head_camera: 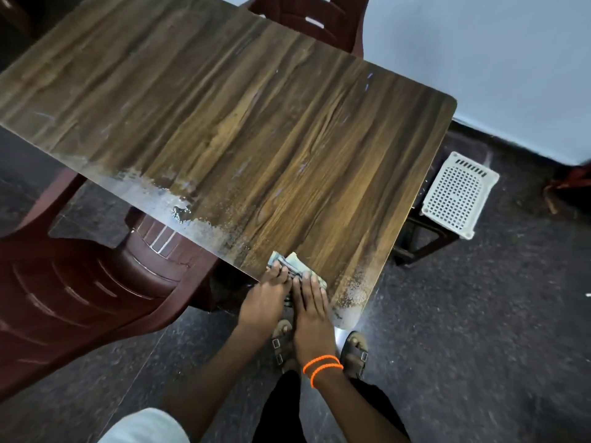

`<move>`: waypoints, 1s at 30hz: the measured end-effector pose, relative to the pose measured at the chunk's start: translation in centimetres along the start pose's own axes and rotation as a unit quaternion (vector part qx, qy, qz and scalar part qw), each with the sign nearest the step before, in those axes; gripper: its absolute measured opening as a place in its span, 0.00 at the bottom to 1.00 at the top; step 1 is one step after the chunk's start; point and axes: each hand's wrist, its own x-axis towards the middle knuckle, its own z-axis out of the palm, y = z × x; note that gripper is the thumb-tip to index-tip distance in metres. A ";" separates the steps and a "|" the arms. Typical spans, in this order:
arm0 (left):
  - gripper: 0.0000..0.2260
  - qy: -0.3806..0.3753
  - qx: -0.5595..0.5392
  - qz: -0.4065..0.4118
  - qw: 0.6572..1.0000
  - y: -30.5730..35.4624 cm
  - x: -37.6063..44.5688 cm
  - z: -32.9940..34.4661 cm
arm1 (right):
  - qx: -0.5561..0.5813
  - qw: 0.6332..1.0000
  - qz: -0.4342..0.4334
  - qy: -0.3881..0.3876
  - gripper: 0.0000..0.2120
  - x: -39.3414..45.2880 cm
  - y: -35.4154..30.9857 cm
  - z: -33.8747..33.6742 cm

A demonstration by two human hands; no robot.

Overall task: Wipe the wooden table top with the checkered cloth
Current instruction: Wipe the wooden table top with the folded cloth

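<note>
Both grips, left hand and right hand, press flat, fingers together, on the folded checkered cloth at the counter's near edge; wet streaks remain, so wiping looks unfinished.

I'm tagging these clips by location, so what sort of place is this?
Probably a plain dining or eating room, home or small canteen. A wood-grain table has maroon plastic chairs drawn up to it, on a dark speckled floor by a pale wall.

Both hands, left and right, pressing checkered cloth, wooden table edge
</note>
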 end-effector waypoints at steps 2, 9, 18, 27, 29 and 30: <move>0.17 -0.001 -0.012 0.045 0.999 1.7 -0.7 1.2 | 0.000 1.000 0.022 -0.003 0.35 -2.1 1.3 -0.4; 0.23 -0.042 -0.047 0.128 0.990 8.6 0.1 2.8 | 0.019 0.995 0.094 0.012 0.39 -5.4 6.7 -2.4; 0.22 -0.037 -0.056 0.080 0.995 5.4 4.4 -0.6 | 0.030 0.990 0.127 0.054 0.41 1.6 4.6 -1.5; 0.18 -0.004 -0.022 -0.040 0.999 -7.4 4.2 -2.9 | 0.025 0.999 0.030 0.035 0.31 8.1 -5.6 2.1; 0.19 -0.016 -0.024 -0.051 0.998 -8.4 2.6 -3.4 | 0.029 0.999 0.012 0.038 0.30 7.1 -6.8 2.8; 0.19 -0.021 -0.017 -0.052 0.998 -8.6 1.8 -3.3 | 0.030 0.999 0.002 0.037 0.31 6.4 -7.0 2.9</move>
